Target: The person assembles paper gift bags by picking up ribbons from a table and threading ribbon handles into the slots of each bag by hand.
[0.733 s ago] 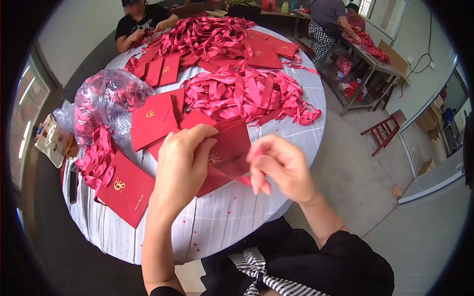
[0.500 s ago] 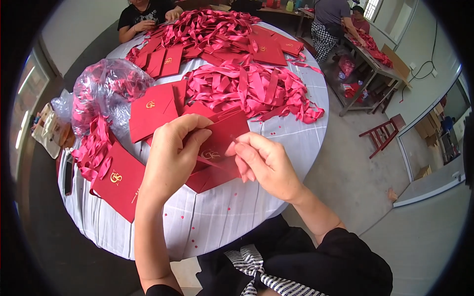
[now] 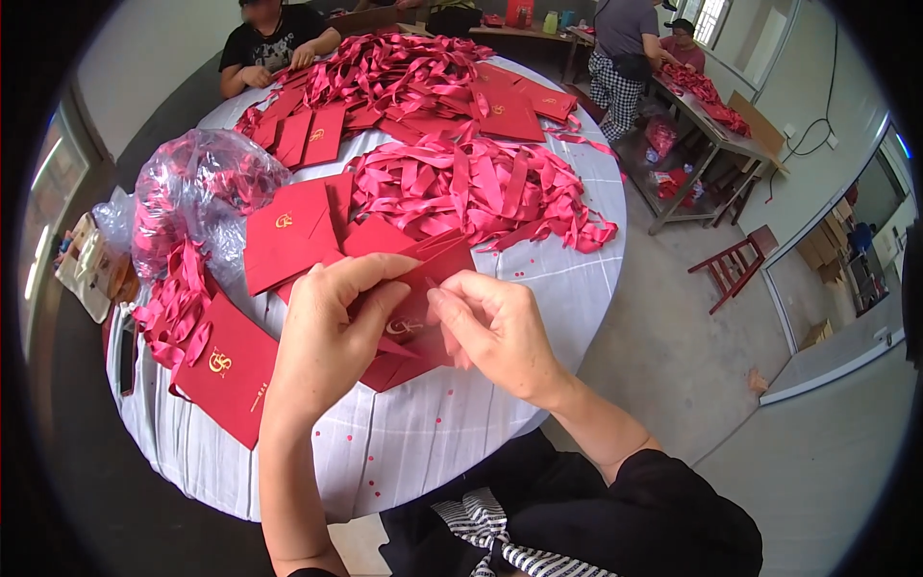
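Note:
A red paper gift bag with a gold emblem stands in front of me. My left hand pinches its upper edge between thumb and fingers. A pink ribbon end pokes out below those fingers, across the bag's front. My right hand is closed in a pinch close to the bag's front; what lies between its fingertips is too small to make out. Just beyond are flat red bags and a heap of pink ribbons. At left lies another red bag beside more ribbons.
The round table wears a white cloth dotted with small red bits. A clear plastic sack sits at left. Across the table a person handles bags; others work at a side table. A red wooden stool lies at right.
My right hand has moved left and its pinched fingertips are now nearer my left hand, against the bag. My left hand keeps its hold. The whole view has shifted slightly.

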### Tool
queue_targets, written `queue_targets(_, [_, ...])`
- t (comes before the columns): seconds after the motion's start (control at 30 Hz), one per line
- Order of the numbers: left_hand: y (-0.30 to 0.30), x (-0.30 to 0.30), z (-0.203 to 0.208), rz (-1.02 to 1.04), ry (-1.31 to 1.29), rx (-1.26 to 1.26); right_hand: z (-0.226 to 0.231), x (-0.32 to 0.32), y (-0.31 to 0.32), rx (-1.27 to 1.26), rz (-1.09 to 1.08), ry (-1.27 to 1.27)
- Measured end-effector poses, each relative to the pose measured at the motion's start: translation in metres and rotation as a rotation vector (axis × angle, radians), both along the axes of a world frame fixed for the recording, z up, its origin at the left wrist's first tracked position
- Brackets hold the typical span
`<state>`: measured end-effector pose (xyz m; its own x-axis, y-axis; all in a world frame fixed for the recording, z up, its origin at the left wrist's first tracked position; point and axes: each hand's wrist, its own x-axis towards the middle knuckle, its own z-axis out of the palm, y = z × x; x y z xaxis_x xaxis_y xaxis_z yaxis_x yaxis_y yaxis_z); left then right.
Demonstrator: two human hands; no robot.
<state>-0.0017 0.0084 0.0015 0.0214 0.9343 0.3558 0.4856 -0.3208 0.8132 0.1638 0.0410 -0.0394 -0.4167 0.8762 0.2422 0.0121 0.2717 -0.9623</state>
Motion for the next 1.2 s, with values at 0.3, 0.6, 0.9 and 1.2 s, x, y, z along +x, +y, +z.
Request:
queue_targets(0.3, [-0.008,0.016,0.001,0.065,0.421,0.261,0.009,0.007,0.005,-0.105,0.049,0.061])
queue_targets(0.6, [-0.016,0.023,-0.001,0.067,0.438,0.282,0.018,0.028,0.022,0.689,-0.064,-0.272])
queue_targets(0.9, [-0.015,0.018,-0.004,0.025,0.301,0.207,0.062,0.027,0.066,0.478,0.428,-0.632])
queue_targets(1.2, [-0.004,0.01,0.006,-0.09,0.302,0.14,0.084,0.007,0.096,0.024,0.506,-0.852])
